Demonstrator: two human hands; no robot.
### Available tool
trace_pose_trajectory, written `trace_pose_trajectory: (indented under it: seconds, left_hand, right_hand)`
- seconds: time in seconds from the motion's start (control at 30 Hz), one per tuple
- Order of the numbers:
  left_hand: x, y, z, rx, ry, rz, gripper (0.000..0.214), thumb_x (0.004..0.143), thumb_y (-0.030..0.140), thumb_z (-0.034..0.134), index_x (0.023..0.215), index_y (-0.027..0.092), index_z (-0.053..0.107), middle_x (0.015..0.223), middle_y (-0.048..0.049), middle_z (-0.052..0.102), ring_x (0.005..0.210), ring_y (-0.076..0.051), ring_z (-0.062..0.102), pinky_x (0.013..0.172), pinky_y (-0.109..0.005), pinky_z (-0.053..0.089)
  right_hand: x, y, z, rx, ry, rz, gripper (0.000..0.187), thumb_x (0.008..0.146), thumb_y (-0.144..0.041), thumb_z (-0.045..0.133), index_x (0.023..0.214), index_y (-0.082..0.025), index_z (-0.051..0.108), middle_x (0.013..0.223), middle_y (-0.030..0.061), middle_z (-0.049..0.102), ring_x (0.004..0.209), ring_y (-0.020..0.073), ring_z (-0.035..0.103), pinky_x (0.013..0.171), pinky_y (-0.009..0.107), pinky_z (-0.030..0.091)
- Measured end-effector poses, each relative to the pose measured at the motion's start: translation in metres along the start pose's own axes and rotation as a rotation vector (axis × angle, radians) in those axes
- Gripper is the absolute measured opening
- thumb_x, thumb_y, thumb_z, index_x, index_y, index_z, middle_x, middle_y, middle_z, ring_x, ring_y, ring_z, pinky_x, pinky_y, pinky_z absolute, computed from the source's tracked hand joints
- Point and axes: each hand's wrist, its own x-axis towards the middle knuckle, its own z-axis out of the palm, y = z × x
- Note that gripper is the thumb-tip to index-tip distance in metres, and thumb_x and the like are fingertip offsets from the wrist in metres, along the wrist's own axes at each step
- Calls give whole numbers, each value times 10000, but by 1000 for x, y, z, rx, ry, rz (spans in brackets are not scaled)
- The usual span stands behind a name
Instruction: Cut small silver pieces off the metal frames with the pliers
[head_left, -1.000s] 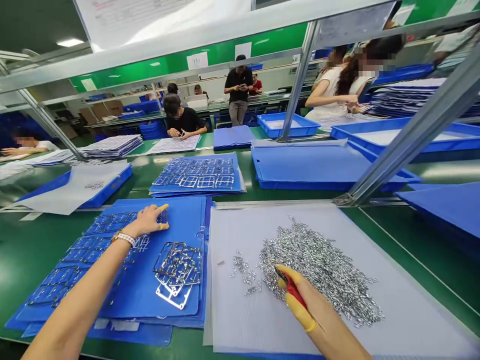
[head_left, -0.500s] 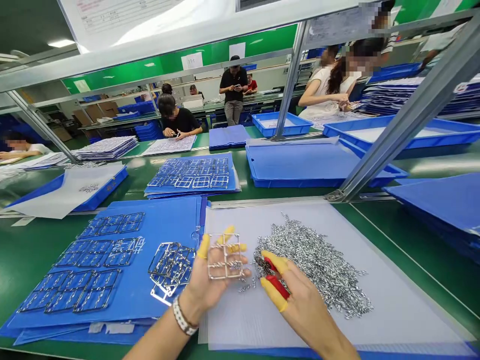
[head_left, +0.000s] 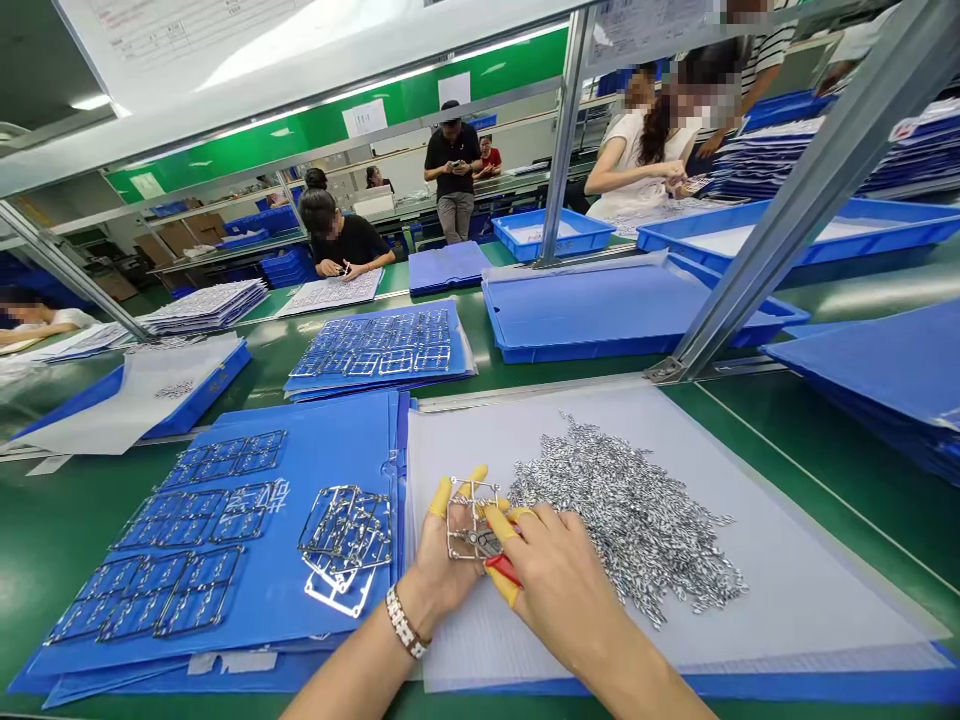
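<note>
My left hand (head_left: 436, 560) holds up a small silver metal lattice frame (head_left: 471, 518) between its yellow-cotted fingertips. My right hand (head_left: 551, 572) grips red-handled side cutters (head_left: 501, 568), whose jaws reach into that frame. To the right lies a large pile of tiny silver metal pieces (head_left: 626, 515) on a translucent plastic sheet (head_left: 795, 590). Left of my hands, a loose tangle of stripped metal frames (head_left: 346, 540) rests on a blue plastic sheet (head_left: 352, 445), beside rows of similar frames (head_left: 184, 570).
A blue sheet stack with metal frames (head_left: 382, 350) lies ahead on the green bench (head_left: 810, 540). Blue trays (head_left: 630, 310) stand to the right, behind an aluminium rail (head_left: 525, 390). Several co-workers sit or stand beyond.
My left hand has moved right, bringing the frame closer to my right hand. The cutters have moved left from above the pile and now reach into the frame.
</note>
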Motion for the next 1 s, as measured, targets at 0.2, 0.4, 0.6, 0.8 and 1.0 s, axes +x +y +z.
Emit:
trace_pose_trajectory:
  seconds: [0.2, 0.4, 0.6, 0.8, 1.0]
  left_hand:
    - [0, -1, 2, -14, 34, 62, 619, 865, 545, 460, 1363, 178, 450, 754, -42, 630, 685, -170, 578, 767, -314, 422]
    - [-3, -2, 3, 39, 80, 81, 574, 874, 519, 478, 1327, 166, 490, 632, 6, 570, 592, -125, 522, 660, -253, 403]
    - [-1, -1, -2, 14, 46, 32, 609, 870, 552, 455, 1363, 196, 447, 703, -11, 604, 610, -128, 546, 645, -247, 404]
    - [-1, -1, -2, 64, 48, 25, 628, 856, 572, 451, 1371, 213, 440, 841, -55, 643, 723, -171, 591, 761, -308, 440]
    - [-1, 1, -2, 46, 84, 33, 597, 850, 540, 497, 1343, 204, 477, 752, -20, 613, 675, -136, 567, 715, -260, 437]
  right_hand:
    - [5, -3, -4, -64, -17, -28, 474, 718, -300, 723, 1146, -171, 564, 878, 44, 630, 806, 219, 520, 683, 357, 295]
    - [7, -9, -13, -162, -36, -52, 395, 742, -239, 683, 1113, -148, 583, 810, 49, 611, 765, 222, 500, 655, 376, 283]
    - [9, -8, -13, -155, -67, -51, 222, 724, -243, 681, 930, -190, 616, 777, 33, 605, 766, 225, 499, 660, 387, 278]
    - [9, -7, -12, -139, -97, -28, 209, 721, -237, 678, 909, -195, 597, 793, 39, 614, 768, 224, 509, 662, 381, 268]
    - [11, -7, -12, -130, -98, -42, 136, 718, -221, 676, 814, -204, 581, 777, 37, 605, 764, 221, 514, 655, 366, 258]
